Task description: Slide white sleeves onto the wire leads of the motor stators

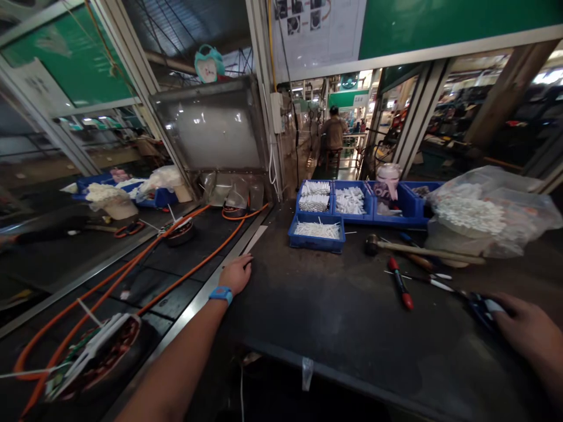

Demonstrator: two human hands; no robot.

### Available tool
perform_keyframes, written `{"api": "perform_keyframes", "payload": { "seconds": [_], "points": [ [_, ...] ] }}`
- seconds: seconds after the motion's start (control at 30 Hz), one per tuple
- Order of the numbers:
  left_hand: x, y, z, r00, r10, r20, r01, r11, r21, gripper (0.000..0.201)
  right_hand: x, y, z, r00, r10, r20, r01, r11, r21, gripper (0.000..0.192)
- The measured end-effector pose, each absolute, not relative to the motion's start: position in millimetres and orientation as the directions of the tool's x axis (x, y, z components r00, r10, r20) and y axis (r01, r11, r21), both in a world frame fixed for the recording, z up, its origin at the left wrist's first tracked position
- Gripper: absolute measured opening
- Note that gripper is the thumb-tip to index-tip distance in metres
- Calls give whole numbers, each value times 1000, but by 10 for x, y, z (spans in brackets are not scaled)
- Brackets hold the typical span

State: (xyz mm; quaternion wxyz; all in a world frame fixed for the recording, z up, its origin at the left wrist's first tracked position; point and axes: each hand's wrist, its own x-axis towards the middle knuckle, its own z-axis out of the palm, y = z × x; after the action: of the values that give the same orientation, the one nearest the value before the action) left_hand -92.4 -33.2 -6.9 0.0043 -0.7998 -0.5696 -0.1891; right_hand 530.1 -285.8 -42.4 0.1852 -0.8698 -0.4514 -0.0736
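My left hand (236,274), with a blue wristband (221,295) behind it, rests on the left edge of the dark worktable (308,305). Its fingers lie loosely on the surface, holding nothing. At the far right, my right hand (525,328) is closed on the dark blue handles of what look like scissors (479,308), which point left along the tabletop. A red-and-black screwdriver (400,284) lies to the left of them. Beyond it is a mallet (372,245) with a long wooden handle. A small blue tray (315,245) of thin white sticks stands farther back.
Blue bins (347,217) with white tubular pieces line the table's back. A plastic bag (519,205) of white pieces stands at right. To the left, a wound stator (105,357) and orange hoses (193,269) lie on the conveyor. A person (334,132) sits far off.
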Motion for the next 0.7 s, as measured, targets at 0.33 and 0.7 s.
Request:
{"api": "perform_keyframes", "payload": {
  "seconds": [0.33, 0.7],
  "points": [
    [-947, -300, -91, 287, 905, 315, 914, -357, 194, 36, 5192, -2865, -339, 592, 767, 246, 798, -516, -312, 51],
    [-963, -267, -121, 287, 905, 313, 916, -354, 186, 38, 5099, -2872, -260, 577, 788, 217, 811, -519, -270, 51]
  ]
}}
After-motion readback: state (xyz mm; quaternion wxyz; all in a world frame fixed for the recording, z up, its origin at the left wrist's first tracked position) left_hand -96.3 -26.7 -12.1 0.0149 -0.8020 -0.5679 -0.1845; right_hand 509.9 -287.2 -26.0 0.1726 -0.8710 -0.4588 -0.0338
